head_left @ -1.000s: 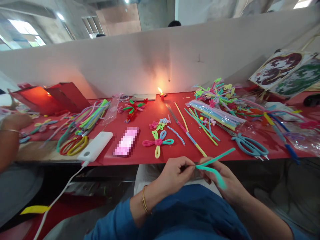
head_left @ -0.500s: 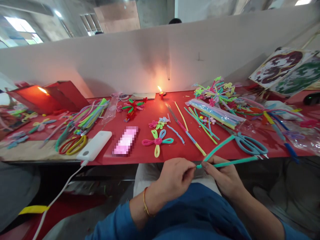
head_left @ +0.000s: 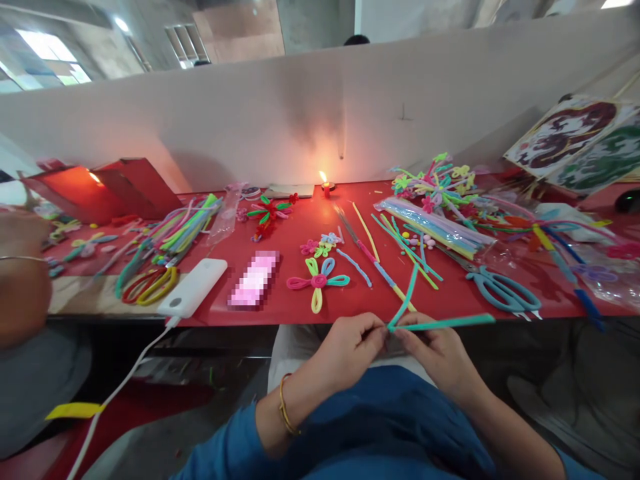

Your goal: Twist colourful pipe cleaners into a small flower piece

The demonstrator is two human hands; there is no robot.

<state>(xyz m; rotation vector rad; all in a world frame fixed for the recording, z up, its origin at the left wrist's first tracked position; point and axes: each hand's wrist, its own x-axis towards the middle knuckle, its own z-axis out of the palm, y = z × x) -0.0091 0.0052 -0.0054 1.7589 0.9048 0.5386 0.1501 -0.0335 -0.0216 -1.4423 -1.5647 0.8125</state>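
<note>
A teal pipe cleaner [head_left: 445, 324] is bent into a V just above my lap, at the table's front edge. My left hand [head_left: 357, 347] pinches it at the bend. From the other side my right hand [head_left: 433, 347] pinches it close to the same spot, the two sets of fingertips nearly touching. One leg points up and the other reaches out to the right. Beyond my hands lies a pipe-cleaner flower [head_left: 319, 281] with looped petals in several colours. A multicoloured wrapped stem [head_left: 383, 270] slants toward my fingers.
A lit candle [head_left: 327, 189] burns at the back by the partition. Blue-handled scissors [head_left: 505, 290] lie at right, near a bag of pipe cleaners [head_left: 433, 227]. A white power bank [head_left: 194, 288] with a cable sits at left. Another person's arm [head_left: 23, 280] shows at far left.
The upper leg of the teal pipe cleaner has swung from right-leaning to nearly upright. My hands have drawn closer together at the bend. Another person's arm has come in at far left.
</note>
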